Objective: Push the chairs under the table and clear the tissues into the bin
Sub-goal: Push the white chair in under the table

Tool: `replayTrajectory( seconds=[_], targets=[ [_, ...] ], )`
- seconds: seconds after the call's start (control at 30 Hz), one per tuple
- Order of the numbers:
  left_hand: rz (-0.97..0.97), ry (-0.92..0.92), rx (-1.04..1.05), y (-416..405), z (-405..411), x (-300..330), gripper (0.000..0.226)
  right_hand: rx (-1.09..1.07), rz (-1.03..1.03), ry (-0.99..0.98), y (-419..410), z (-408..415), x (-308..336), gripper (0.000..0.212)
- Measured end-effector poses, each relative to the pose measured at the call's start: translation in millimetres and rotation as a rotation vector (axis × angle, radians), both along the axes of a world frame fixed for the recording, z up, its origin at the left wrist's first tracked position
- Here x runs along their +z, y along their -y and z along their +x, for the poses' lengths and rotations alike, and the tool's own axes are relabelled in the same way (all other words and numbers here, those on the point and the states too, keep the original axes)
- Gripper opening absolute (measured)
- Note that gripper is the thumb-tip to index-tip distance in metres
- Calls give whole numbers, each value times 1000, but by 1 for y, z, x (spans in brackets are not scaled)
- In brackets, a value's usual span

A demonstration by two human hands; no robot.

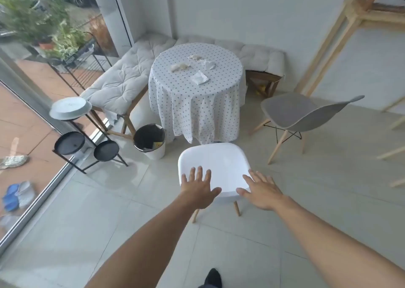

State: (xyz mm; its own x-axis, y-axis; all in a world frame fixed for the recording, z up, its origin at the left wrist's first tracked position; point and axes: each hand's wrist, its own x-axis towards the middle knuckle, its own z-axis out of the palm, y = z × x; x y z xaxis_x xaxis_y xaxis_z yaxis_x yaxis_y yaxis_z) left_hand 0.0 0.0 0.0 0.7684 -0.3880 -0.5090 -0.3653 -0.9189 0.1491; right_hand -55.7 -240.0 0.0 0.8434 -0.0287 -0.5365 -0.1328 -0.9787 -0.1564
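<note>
A white chair [215, 163] stands just in front of a round table [195, 103] draped in a dotted cloth. My left hand [198, 188] and my right hand [260, 191] are over the chair's near edge, fingers spread, holding nothing. Several crumpled tissues lie on the tabletop, among them a flat one [199, 77] and a bunched one [178, 67]. A grey chair [302, 112] stands off to the right of the table, turned sideways. A white bin [150, 141] with a dark liner sits on the floor left of the table.
A cushioned bench [118, 84] runs along the window and back wall. A black plant stand [72, 134] with round trays stands left of the bin. Wooden frames [341, 31] lean at the right wall. Tiled floor lies open around me.
</note>
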Motion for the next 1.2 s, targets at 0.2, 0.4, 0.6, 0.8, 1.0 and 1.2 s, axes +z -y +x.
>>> replayTrajectory(
  seconds=[0.2, 0.4, 0.6, 0.8, 1.0, 1.2],
  targets=[
    [60, -67, -45, 35, -18, -35, 81, 109, -27, -54, 12, 2, -26, 72],
    [94, -22, -82, 61, -26, -61, 73, 196, -1, -2, 29, 0, -47, 104],
    [66, 87, -125, 63, -28, -59, 58, 273, -11, 99, 40, 5, -69, 105],
    [81, 148, -122, 55, -23, -60, 57, 251, -7, 121, 29, 14, -71, 108],
    [94, 153, -115, 31, 3, -59, 59, 216, 22, 138, 2, 36, -67, 121],
    [91, 150, -115, 4, 47, -54, 58, 190, 21, 174, -29, 74, -63, 121]
  ],
)
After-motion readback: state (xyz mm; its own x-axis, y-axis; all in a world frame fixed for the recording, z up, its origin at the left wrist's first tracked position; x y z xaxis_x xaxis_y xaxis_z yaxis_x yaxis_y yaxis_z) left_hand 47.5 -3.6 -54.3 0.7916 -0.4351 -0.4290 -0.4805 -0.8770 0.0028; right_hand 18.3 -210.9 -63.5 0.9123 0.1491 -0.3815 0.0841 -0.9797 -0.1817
